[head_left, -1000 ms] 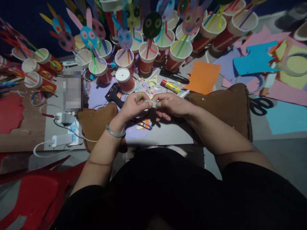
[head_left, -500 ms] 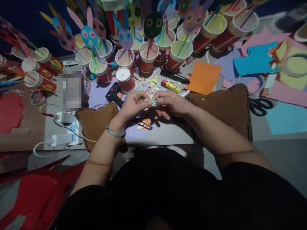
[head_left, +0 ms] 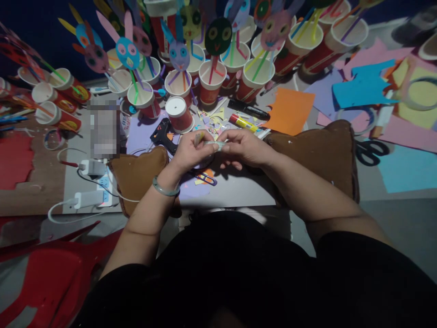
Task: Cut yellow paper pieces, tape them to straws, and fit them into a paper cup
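Between both hands, near the table's middle, is a small pale piece (head_left: 220, 145), too small to identify. My left hand (head_left: 191, 150) pinches its left end between thumb and finger, and a small yellowish bit (head_left: 199, 136) shows at the same hand's fingers. The thumb and index finger of my right hand (head_left: 244, 148) close on the right end, with the other fingers curled below. A black glue gun (head_left: 164, 136) lies just left of my left hand. Paper scraps (head_left: 213, 120) and a red-yellow glue stick (head_left: 243, 122) lie beyond the hands.
Red paper cups (head_left: 211, 84) with straws and paper animal faces crowd the back. A lidded cup (head_left: 179, 115) stands behind my left hand. Brown cushions (head_left: 317, 159) flank the arms. Black scissors (head_left: 372, 151) and coloured paper (head_left: 290, 109) are on the right; a power strip (head_left: 105, 184) is at left.
The pale piece between the fingertips has turned slightly and shows less of itself. My right fingertips have shifted slightly left, closer to the left thumb.
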Action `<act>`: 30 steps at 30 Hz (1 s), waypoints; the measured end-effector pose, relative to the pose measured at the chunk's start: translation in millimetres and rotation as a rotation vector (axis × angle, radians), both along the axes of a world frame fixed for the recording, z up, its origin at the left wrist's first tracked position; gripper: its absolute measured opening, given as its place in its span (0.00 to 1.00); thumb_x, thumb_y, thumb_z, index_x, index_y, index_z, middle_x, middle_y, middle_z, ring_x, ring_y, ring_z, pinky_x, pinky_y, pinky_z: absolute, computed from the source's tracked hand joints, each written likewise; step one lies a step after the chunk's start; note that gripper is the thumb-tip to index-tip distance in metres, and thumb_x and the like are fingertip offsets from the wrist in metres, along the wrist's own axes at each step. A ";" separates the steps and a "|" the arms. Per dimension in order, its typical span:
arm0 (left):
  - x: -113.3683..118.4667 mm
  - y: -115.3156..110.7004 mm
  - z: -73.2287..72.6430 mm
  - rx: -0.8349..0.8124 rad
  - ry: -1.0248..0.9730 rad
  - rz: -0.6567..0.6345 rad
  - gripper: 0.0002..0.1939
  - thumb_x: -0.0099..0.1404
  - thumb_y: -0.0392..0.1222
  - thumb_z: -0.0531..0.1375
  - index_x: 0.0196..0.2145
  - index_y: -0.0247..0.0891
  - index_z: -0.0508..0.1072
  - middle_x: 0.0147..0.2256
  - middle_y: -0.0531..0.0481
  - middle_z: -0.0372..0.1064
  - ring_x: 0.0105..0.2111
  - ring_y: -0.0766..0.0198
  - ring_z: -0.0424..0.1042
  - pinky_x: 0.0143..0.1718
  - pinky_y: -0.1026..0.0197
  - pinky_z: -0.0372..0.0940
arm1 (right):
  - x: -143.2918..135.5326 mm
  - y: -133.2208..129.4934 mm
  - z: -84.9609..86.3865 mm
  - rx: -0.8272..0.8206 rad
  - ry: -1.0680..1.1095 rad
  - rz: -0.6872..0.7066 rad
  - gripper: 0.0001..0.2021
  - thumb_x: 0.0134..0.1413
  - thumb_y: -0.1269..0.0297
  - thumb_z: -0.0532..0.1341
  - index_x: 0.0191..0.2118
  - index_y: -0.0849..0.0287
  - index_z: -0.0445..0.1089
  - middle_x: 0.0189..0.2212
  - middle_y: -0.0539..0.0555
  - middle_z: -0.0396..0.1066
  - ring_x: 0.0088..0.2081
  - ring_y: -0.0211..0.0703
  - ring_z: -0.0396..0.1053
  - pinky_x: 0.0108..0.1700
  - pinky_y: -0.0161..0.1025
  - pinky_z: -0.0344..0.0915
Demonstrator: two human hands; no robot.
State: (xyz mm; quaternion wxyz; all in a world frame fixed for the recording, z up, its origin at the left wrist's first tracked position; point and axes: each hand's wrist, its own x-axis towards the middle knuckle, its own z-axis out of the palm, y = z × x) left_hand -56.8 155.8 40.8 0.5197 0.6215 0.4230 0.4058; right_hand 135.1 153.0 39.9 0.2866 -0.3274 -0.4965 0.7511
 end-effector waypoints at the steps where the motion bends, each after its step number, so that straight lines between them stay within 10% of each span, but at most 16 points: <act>1: 0.2 0.2 -1.7 0.026 0.003 0.004 0.21 0.52 0.56 0.70 0.22 0.37 0.71 0.18 0.58 0.57 0.20 0.73 0.53 0.23 0.65 0.49 | 0.5 -0.1 -0.3 0.014 -0.016 0.004 0.12 0.53 0.60 0.68 0.38 0.60 0.67 0.17 0.46 0.73 0.11 0.33 0.63 0.13 0.27 0.56; 30: -0.7 2.4 -8.3 0.059 0.025 -0.018 0.22 0.55 0.59 0.69 0.23 0.37 0.70 0.18 0.58 0.56 0.20 0.73 0.54 0.21 0.66 0.49 | 3.0 -2.1 2.9 0.072 -0.041 0.060 0.19 0.51 0.51 0.71 0.37 0.59 0.68 0.18 0.46 0.74 0.11 0.31 0.62 0.14 0.28 0.56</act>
